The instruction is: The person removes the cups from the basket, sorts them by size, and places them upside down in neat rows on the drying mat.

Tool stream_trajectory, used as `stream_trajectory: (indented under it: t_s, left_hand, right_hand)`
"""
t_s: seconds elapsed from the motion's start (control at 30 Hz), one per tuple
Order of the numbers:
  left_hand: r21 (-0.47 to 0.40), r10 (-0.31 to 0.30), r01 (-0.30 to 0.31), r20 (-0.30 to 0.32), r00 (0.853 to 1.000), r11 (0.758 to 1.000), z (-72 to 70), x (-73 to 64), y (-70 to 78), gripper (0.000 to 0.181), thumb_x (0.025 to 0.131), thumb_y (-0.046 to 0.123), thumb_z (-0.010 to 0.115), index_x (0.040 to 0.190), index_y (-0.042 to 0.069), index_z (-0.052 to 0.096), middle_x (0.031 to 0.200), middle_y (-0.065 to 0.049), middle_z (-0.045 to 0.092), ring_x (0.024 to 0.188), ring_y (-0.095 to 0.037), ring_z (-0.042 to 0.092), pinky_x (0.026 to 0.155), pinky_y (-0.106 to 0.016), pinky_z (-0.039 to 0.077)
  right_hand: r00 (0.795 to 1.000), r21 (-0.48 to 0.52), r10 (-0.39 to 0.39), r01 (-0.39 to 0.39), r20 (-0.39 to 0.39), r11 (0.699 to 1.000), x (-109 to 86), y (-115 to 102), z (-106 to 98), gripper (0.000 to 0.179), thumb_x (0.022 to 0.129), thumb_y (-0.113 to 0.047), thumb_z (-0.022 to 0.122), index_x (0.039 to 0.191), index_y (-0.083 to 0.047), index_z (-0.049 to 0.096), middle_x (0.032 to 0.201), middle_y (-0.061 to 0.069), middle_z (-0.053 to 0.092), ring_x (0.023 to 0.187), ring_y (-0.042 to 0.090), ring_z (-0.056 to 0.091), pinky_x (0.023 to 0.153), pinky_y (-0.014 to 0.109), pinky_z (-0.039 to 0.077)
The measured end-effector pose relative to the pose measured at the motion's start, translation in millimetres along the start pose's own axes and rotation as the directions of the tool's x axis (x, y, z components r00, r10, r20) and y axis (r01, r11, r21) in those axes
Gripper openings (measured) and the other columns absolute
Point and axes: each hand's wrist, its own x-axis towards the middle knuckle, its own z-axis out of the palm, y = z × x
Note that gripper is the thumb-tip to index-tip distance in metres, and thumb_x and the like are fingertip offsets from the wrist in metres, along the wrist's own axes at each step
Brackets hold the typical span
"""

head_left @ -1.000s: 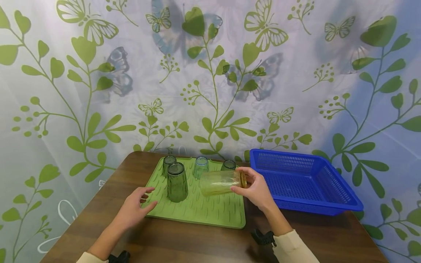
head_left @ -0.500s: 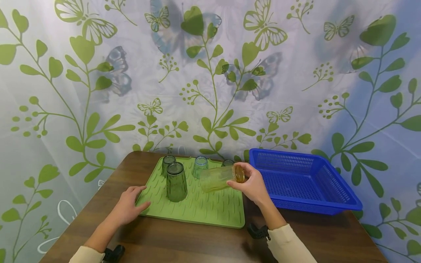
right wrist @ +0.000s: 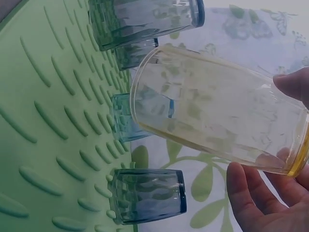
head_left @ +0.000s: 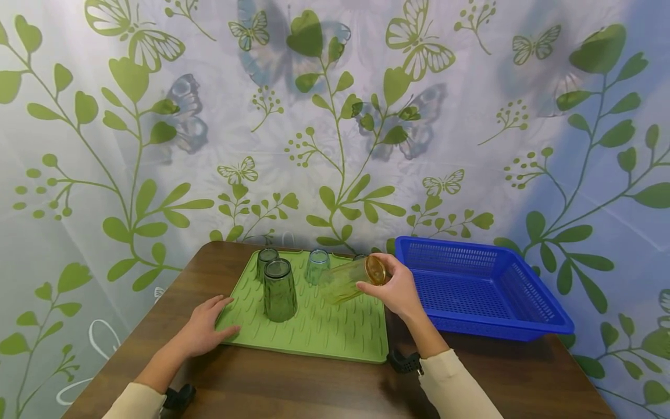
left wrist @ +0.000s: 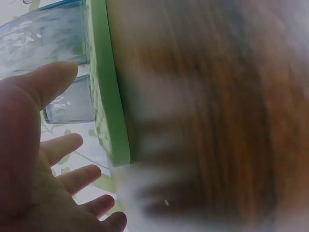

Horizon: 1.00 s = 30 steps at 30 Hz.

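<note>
My right hand (head_left: 395, 286) holds a clear yellow drinking glass (head_left: 342, 282) by its amber base end, thumb on one side and fingers on the other. The glass is tilted over the green ribbed drying mat (head_left: 335, 337), with its wide mouth low and to the left. In the right wrist view, the mouth of this yellow glass (right wrist: 212, 106) is apart from the mat. My left hand (head_left: 201, 329) is at the mat's left edge, fingers spread, holding nothing. Nearest to it, a tall dark green glass (head_left: 280, 291) stands upside down on the mat.
Toward the mat's back are a small dark glass (head_left: 267, 266) and a light blue glass (head_left: 317, 267). Another dark glass (right wrist: 149, 195) is mostly hidden behind my right hand in the head view. Right of the mat sits a blue perforated basket (head_left: 471, 326). A patterned curtain (head_left: 335, 116) hangs behind the table.
My right hand has tipped the yellow glass from nearly level, its base rising and its mouth pointing more downward. My left hand has shifted slightly left, lower to the mat's edge.
</note>
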Motion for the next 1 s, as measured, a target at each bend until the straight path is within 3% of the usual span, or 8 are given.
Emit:
stream_trajectory:
  t_s: [0.3, 0.67, 1.0]
  left_hand:
    - [0.090, -0.063, 0.055, 0.087, 0.994, 0.994, -2.6, 1.6, -6.1, 0.084, 0.091, 0.050, 0.073, 0.150, -0.003, 0.046, 0.153, -0.038, 0.038, 0.137, -0.068, 0.032, 0.106, -0.077, 0.032]
    - [0.110, -0.101, 0.082, 0.175, 0.979, 0.991, -7.2, 3.0, -6.9, 0.089, 0.089, 0.056, 0.073, 0.151, -0.002, 0.046, 0.156, -0.037, 0.035, 0.140, -0.068, 0.028, 0.109, -0.078, 0.027]
    - [0.137, -0.118, 0.091, 0.202, 0.972, 0.986, -8.4, 4.9, -7.9, 0.096, 0.086, 0.062, 0.073, 0.153, 0.000, 0.044, 0.158, -0.035, 0.034, 0.141, -0.067, 0.027, 0.109, -0.078, 0.028]
  right_hand:
    - [0.999, -0.052, -0.030, 0.030, -0.009, 0.998, 6.0, 2, 6, 0.073, 0.075, -0.035, 0.093, 0.139, -0.019, 0.061, 0.125, 0.008, 0.070, 0.095, 0.024, 0.067, 0.071, 0.034, 0.056]
    - [0.999, -0.113, -0.038, 0.038, 0.005, 0.993, 13.5, 3, 15, 0.072, 0.076, -0.039, 0.092, 0.138, -0.021, 0.062, 0.131, 0.008, 0.068, 0.101, 0.024, 0.068, 0.071, 0.034, 0.057]
    - [0.999, -0.120, -0.048, 0.051, 0.023, 0.992, 15.4, 5, 23, 0.072, 0.076, -0.037, 0.092, 0.138, -0.017, 0.062, 0.130, 0.009, 0.068, 0.099, 0.025, 0.069, 0.072, 0.034, 0.058]
